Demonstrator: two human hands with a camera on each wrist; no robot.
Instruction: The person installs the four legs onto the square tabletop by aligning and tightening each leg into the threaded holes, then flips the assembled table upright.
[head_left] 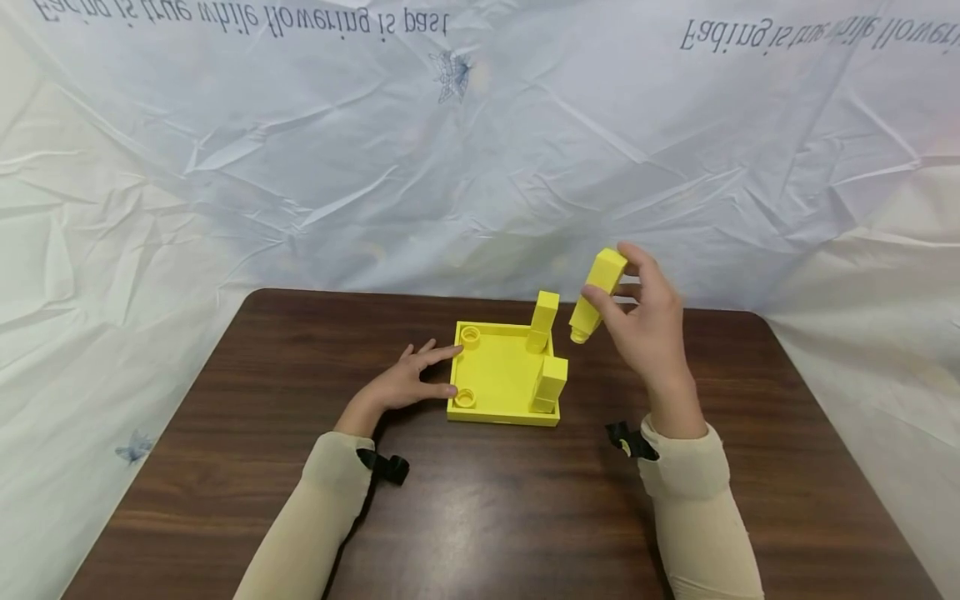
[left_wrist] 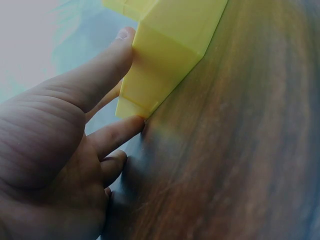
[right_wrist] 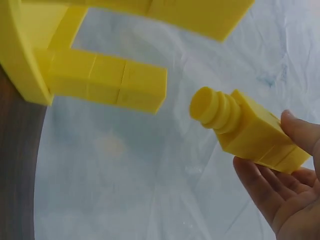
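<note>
A shallow yellow square tray point(head_left: 498, 375) lies on the table with two yellow square legs standing in it, the far right leg point(head_left: 543, 321) and the near right leg point(head_left: 550, 385). Round sockets show at the far left point(head_left: 469, 337) and near left point(head_left: 465, 398) corners. My left hand point(head_left: 401, 383) touches the tray's left side, thumb and index finger spread apart and fairly straight. Raised to the right of the tray, my right hand point(head_left: 648, 321) pinches another yellow leg point(right_wrist: 265, 132) between thumb and fingers. That leg tilts, its threaded end point(right_wrist: 215, 109) pointing down and left toward the tray.
The dark wooden table point(head_left: 465, 517) has its far edge just behind the tray. A pale wrinkled cloth point(head_left: 375, 167) with printed lettering and butterflies hangs behind it and along both sides. Black straps with small fittings sit at the left cuff point(head_left: 384, 467) and right cuff point(head_left: 632, 442).
</note>
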